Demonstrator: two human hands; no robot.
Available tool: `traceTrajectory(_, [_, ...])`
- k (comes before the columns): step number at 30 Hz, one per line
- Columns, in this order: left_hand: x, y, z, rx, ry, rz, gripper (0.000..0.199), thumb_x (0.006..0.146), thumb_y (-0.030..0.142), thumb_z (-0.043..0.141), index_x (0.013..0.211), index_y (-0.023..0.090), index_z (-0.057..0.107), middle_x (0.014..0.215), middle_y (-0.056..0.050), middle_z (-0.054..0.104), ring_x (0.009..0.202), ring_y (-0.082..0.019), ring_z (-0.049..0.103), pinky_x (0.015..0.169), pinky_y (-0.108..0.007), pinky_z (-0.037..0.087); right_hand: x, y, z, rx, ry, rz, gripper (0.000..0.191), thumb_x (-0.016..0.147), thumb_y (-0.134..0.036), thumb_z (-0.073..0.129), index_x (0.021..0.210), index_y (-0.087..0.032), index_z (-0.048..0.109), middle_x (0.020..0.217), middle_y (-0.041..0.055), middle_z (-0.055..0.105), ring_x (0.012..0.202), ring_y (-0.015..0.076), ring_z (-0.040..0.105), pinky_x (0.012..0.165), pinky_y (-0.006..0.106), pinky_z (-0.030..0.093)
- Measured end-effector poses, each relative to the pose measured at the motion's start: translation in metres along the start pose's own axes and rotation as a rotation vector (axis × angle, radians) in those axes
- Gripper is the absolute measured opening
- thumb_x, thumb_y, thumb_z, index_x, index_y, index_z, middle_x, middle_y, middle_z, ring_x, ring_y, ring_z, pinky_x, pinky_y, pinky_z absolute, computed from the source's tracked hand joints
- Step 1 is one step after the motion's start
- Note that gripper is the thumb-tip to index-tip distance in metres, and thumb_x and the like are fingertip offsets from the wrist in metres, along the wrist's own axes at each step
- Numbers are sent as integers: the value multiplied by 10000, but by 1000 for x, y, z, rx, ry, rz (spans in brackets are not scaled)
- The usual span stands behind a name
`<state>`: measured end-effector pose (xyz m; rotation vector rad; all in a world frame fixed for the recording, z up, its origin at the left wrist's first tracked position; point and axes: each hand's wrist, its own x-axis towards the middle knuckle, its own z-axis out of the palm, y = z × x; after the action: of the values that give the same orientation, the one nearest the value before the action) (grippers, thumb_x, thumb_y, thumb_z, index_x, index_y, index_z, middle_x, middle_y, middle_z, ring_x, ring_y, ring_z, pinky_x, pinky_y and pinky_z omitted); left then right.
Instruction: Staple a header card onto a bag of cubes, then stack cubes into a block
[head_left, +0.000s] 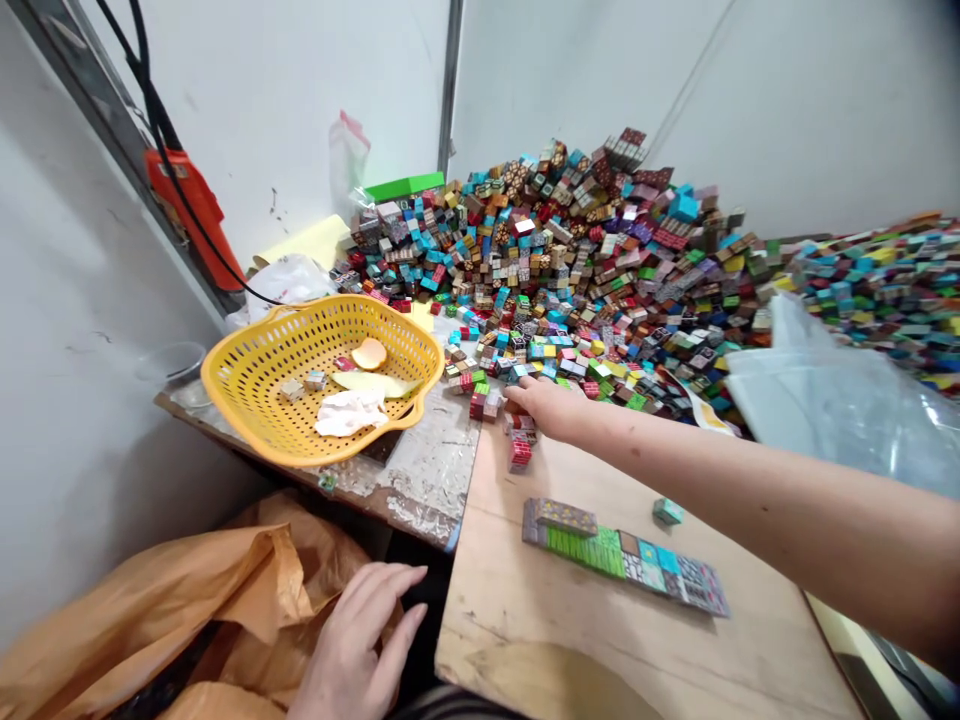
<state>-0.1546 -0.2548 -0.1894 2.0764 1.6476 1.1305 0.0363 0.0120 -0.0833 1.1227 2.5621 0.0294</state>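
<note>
While the right hand (551, 405) sits palm down at the far edge of the wooden board (495, 560), near its left corner, its fingers are bent over small blocks at the fringe of the block heap (555, 260). Can't tell whether it has hold of one; fingertips partly hidden. Red brick-patterned block (520, 455) lies on the board just nearer than that hand, so the right is clearly the closer hand. Left hand (364, 635) is off the board's left side, low, fingers loosely curved, thumb apart, nothing visible in it.

Block row (660, 578) lies flat mid-board, on the near side of the right hand, long axis running across, its right end angled toward the wearer. Brown speckled strip (568, 517) sits on its left end. Teal block (667, 511) stands apart, beyond the row on the board.

Materials: blocks small, boxy, sharp-edged, printed in grass-green, brick and speckle patterns; board smooth pale wood grain. Left of the board: perforated yellow plastic basket (247, 430) and, lower, crumpled orange sack (172, 600).
</note>
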Motion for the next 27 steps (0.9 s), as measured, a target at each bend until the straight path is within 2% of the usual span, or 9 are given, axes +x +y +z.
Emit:
traceTrajectory(10, [5,4,0,26,46,48,219,831,234,543,1048,206,557,904,-54,665,825,-156,634,723,-228,541,-6,14,22,160,60,-12,485,770,-142,461,1248,-228,451,1073,109,552,812,200,580,678,281,416])
traceTrajectory(13, [6,7,-1,36,60,62,204,830,250,543,1028,212,573,891,-53,673,811,-159,640,715,-228,544,-8,13,20,219,84,-2,457,762,-128,466,1212,-206,475,1045,99,590,833,199,581,692,271,421])
traceTrajectory(17, [4,7,-3,21,38,43,219,827,226,544,1043,207,572,906,-55,668,828,-160,635,726,-232,540,-19,13,2,310,138,35,467,746,-103,475,1204,-196,463,1045,73,614,889,187,575,737,250,425])
traceTrajectory(20, [4,7,-6,-8,8,16,248,829,183,534,1075,204,555,947,-60,651,879,-162,617,755,-247,530,-44,11,-16,373,181,74,496,763,-136,465,1249,-221,414,1037,54,617,862,182,578,716,251,437])
traceTrajectory(23, [9,12,-10,-48,19,6,263,831,165,525,1090,205,545,971,-63,640,908,-171,603,772,-273,520,-83,1,-25,469,209,51,513,769,-179,473,1267,-277,405,1002,28,622,791,175,583,659,256,451])
traceTrajectory(27, [24,27,-9,-121,5,30,252,842,162,504,1089,195,540,984,-82,630,931,-189,588,788,-314,507,-132,-22,-10,446,241,-41,474,797,-217,476,1260,-314,458,953,45,601,801,188,574,704,296,460])
